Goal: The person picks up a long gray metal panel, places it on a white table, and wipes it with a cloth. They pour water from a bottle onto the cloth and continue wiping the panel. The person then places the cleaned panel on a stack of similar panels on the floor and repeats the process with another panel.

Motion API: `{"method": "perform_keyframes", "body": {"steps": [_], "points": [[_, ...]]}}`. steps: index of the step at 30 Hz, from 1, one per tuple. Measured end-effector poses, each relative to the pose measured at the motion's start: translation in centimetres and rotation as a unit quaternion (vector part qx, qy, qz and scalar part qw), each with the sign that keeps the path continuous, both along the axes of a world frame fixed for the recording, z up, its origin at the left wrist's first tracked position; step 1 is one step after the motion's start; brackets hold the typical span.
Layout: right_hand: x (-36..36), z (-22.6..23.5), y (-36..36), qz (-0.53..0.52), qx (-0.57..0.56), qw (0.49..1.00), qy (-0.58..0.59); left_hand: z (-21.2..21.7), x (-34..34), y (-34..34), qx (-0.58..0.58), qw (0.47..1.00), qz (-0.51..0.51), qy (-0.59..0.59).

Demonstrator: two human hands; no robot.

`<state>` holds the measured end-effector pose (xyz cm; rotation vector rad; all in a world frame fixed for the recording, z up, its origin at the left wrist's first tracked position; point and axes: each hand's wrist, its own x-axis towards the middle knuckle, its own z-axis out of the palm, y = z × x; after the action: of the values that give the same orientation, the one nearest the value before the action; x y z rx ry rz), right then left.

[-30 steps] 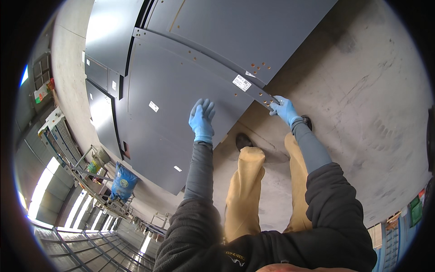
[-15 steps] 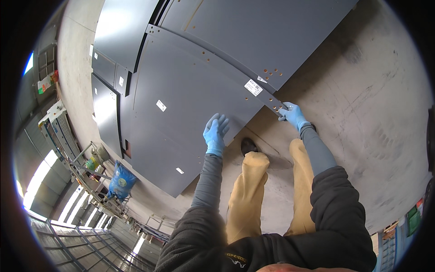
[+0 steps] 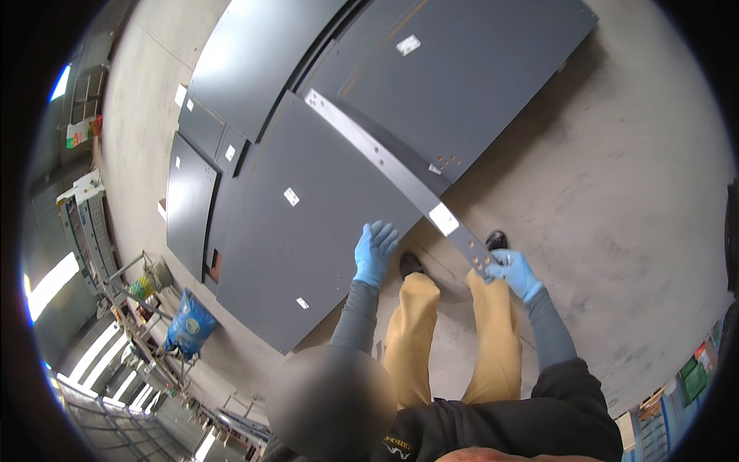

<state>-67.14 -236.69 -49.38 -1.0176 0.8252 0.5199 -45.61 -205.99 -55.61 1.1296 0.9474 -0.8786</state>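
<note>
A large dark grey metal panel (image 3: 308, 215) with a folded edge flange (image 3: 385, 165) is tilted up from the concrete floor in front of me. My left hand (image 3: 375, 252), in a blue glove, lies flat with fingers spread on the panel's near edge. My right hand (image 3: 514, 271), also in a blue glove, grips the near end of the flange by its small holes. My tan trousers and black shoes (image 3: 410, 264) stand just below the panel's edge.
More dark grey panels (image 3: 469, 69) lie flat on the floor beyond and to the left (image 3: 188, 200). A blue sack (image 3: 190, 325) and metal racks (image 3: 92, 223) stand at the left. Bare concrete floor (image 3: 616, 200) spreads to the right.
The view has swung, so the panel and both hands sit lower in the picture. Both hands keep their places on the panel's near edge and flange end.
</note>
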Motion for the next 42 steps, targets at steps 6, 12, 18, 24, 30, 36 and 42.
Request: {"method": "perform_keyframes", "body": {"steps": [6, 12, 18, 24, 30, 36, 42], "points": [[-6.9, 14.4, 0.3, 0.006, 0.034, 0.998, 0.047, 6.4, 0.1, -1.0, -0.040, 0.995, 0.065, 0.068], [-13.9, 24.8, 4.2, 0.024, 0.059, 0.993, 0.096, 10.9, -4.6, -2.0, -0.047, 0.988, -0.048, 0.139], [-16.6, 29.3, 1.6, 0.092, 0.066, 0.990, 0.086, 22.2, -9.9, 0.7, -0.182, 0.964, 0.167, 0.100], [-12.4, 30.5, -4.6, 0.126, -0.049, 0.990, 0.033, 35.2, -15.0, 5.4, -0.247, 0.928, 0.272, 0.053], [-8.4, 32.9, -4.7, 0.098, -0.219, 0.970, -0.033, 42.8, -22.7, 8.7, -0.279, 0.932, 0.231, -0.021], [-6.4, 33.9, 1.2, 0.053, -0.244, 0.965, -0.086, 44.6, -29.5, 15.3, -0.302, 0.905, 0.298, -0.035], [-5.3, 35.8, 12.2, 0.285, -0.340, 0.877, -0.185, 46.5, -36.0, 25.1, -0.285, 0.873, 0.385, -0.092]]}}
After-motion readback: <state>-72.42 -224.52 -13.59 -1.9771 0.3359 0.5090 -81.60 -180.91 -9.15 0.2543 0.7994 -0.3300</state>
